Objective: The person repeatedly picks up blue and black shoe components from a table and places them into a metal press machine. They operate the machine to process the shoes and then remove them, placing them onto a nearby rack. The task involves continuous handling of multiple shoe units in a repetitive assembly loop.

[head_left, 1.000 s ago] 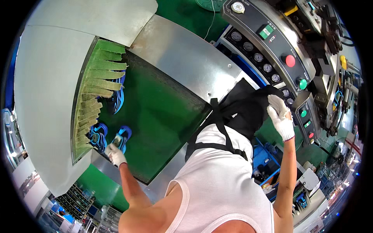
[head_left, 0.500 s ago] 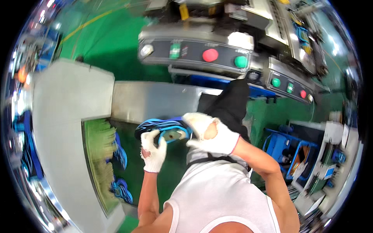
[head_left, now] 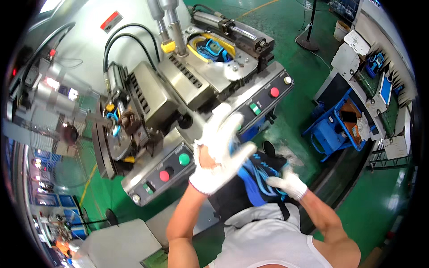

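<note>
My right hand (head_left: 290,183), in a white knit glove, is closed on the edge of a blue and black shoe upper (head_left: 261,178) with light-blue straps, low in front of my lap. My left hand (head_left: 219,149), gloved too, is raised in front of the machine's control panels with its fingers spread and nothing in it. It hides part of the right panel and some of the upper. Another blue upper (head_left: 213,50) sits in the yellow-lined clamp of the machine's right station. Blue material (head_left: 114,125) shows at the left station.
Two angled control panels, a left one (head_left: 161,167) and a right one (head_left: 261,100), carry red and green buttons. A blue cart (head_left: 328,136) and a conveyor with brushes (head_left: 389,107) stand to the right. A grey metal casing (head_left: 120,243) lies lower left.
My view has swung toward the machine. The left hand has come off the shoe upper and risen toward the panels; the upper is now in my right hand, closer to my lap.
</note>
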